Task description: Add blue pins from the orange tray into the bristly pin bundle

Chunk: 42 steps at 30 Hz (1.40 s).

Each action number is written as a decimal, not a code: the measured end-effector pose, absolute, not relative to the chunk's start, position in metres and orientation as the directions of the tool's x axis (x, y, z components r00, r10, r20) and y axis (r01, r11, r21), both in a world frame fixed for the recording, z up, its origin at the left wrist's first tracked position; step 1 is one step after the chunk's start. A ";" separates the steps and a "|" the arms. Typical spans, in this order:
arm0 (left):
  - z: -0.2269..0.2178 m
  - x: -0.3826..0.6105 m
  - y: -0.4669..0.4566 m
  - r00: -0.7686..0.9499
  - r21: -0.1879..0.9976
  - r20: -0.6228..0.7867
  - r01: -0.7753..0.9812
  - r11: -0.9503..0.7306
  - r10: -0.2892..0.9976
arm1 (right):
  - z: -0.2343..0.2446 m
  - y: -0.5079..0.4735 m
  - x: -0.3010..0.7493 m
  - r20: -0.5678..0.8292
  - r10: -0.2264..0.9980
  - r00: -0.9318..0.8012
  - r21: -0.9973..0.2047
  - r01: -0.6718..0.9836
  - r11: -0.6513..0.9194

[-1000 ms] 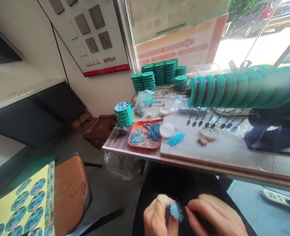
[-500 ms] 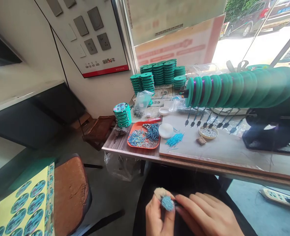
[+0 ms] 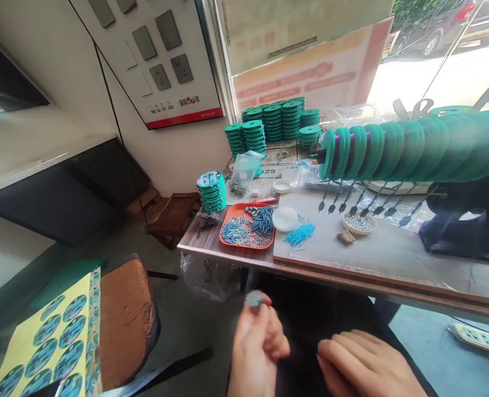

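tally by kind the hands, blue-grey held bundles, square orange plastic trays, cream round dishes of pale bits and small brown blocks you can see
Hands, left hand and right hand: 2
Blurred blue-grey bundle at left fingertips: 1
Square orange plastic tray: 1
Cream round dish: 1
Small brown block: 1
Total: 6

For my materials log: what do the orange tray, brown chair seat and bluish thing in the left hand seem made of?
Orange tray: probably smooth plastic, from its even colour and raised rim.
Brown chair seat: perhaps leather or imitation leather, worn, judging by its creased patches.
Bluish thing in the left hand: too blurred to tell material or finish.
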<state>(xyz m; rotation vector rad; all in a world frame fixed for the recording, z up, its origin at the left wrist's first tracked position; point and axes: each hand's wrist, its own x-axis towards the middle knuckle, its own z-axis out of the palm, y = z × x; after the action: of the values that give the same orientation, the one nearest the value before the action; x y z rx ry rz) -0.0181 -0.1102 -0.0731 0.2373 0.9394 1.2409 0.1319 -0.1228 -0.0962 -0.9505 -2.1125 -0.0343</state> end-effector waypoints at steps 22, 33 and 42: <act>-0.094 -0.010 -0.121 0.073 0.763 -0.493 -0.443 0.471 0.867 | -0.116 -0.128 0.123 0.674 0.706 -0.219 -0.459 0.625 0.632; -0.115 -0.007 -0.137 -0.325 0.932 -0.277 0.136 0.335 0.904 | -0.105 -0.120 0.127 0.592 0.755 -0.282 -0.434 0.678 0.594; -0.115 -0.010 -0.134 -0.259 0.952 -0.174 0.204 0.229 0.950 | -0.111 -0.121 0.129 0.574 0.773 -0.270 -0.428 0.706 0.564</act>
<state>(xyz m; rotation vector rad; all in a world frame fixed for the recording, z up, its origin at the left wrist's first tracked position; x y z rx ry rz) -0.0101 -0.1340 -0.1147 1.0943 1.6508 1.1026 0.1286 -0.1213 -0.1105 -1.1835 -2.0257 0.1105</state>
